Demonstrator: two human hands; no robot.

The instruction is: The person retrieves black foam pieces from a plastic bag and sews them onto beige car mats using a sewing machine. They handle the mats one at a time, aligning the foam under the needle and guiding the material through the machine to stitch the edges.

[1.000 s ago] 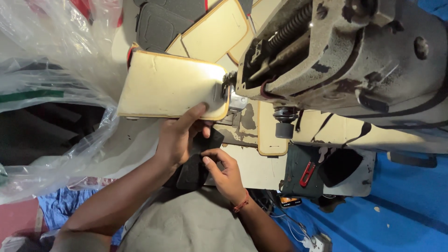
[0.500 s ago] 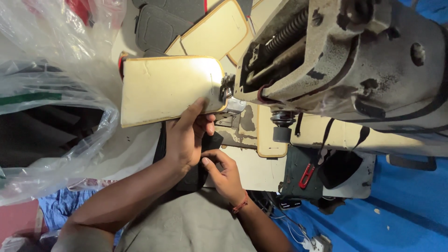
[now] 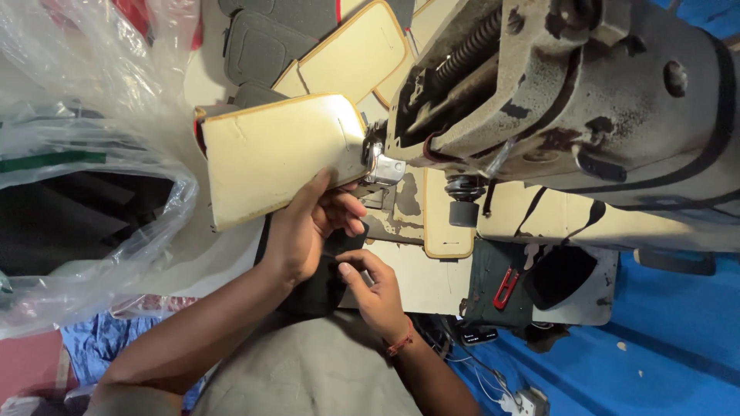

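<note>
- While the left hand (image 3: pixel 308 231) clamps the cream foam-backed panel (image 3: pixel 277 154) at its lower right corner, fingers curled under the edge, thumb on top, the panel's right edge sits against the presser foot (image 3: pixel 383 168) of the sewing machine (image 3: pixel 570 100).
- Right hand (image 3: pixel 375 289) lower, just beside the left: fingers bent, tips pressing on dark fabric (image 3: pixel 324 277) at the table edge. Can't tell if it pinches the fabric or only rests on it. Red thread band on that wrist.
- Panel tilted, orange piping along its top edge, red trim at the left end.
- Machine head: worn grey paint, chipped patches, exposed spring up top.
- Table top (image 3: pixel 416 277): cream laminate, scuffed, dark worn spots under the needle area. Red clip-like tool (image 3: pixel 506 286) lies on a dark green pad to the right.
- More cream and grey panels (image 3: pixel 308 46) stacked behind the machine.
- Clear plastic bag (image 3: pixel 85 154) fills the left side, dark material inside.
- Blue floor (image 3: pixel 655 347) lower right, cables and a white power strip (image 3: pixel 524 400) on it.
</note>
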